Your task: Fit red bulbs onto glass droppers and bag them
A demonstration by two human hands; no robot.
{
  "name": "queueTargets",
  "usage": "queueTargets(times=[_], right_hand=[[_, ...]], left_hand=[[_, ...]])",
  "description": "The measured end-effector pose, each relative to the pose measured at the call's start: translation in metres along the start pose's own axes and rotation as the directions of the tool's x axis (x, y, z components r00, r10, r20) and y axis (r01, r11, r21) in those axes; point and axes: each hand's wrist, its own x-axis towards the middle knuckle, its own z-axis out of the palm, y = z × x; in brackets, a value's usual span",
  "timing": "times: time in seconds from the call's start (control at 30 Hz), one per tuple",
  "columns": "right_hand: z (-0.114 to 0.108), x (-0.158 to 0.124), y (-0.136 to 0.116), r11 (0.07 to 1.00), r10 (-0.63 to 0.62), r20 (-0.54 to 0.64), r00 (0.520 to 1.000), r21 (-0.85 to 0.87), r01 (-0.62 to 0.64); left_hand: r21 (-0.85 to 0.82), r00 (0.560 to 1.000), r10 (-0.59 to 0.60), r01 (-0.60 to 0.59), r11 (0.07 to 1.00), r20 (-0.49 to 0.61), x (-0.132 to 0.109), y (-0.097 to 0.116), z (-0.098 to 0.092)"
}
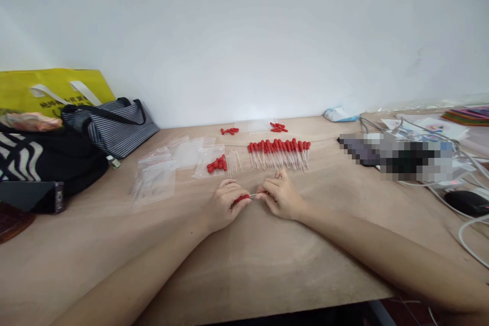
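Red bulb (241, 198) – left hand (225, 206); tube (255, 195) – right hand (280, 197).

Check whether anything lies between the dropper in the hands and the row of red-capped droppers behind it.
Nothing visible does. Only a strip of table shows between the dropper, pinched by the left hand and right hand, and the row of droppers.

Perhaps home desk (244, 265): bags (110, 127), cables (468, 163)

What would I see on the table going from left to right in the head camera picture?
You'd meet: yellow bag → striped bag → plastic bags → left hand → dropper → right hand → mouse.
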Motion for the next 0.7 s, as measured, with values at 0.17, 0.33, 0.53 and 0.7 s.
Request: queueTargets(times=[0.17,0.33,0.53,0.7], right_hand=[[0.0032,0.0005,-0.0029,0.999,0.029,0.012,1.0,0.032,-0.029],[0.0031,0.0017,-0.005,0.995,0.055,0.028,0.998,0.083,-0.058],[0.0053,0.0017,-0.0039,0.989,0.061,0.03,0.998,0.13,-0.064],[-0.0005,0.0029,0.0007,0.985,0.066,0.098,0.993,0.152,-0.081]], left_hand=[[0.004,1.0,0.017,-0.017,1.0,-0.004,0.0008,0.0003,-0.0001],[-0.004,0.999,0.025,-0.026,1.0,-0.026,0.0017,-0.0012,0.0007],[-0.009,0.998,0.054,-0.055,0.998,-0.011,0.0038,0.0012,0.0008],[0.029,1.0,0.025,-0.025,0.999,0.001,0.0042,-0.0034,-0.0071]])
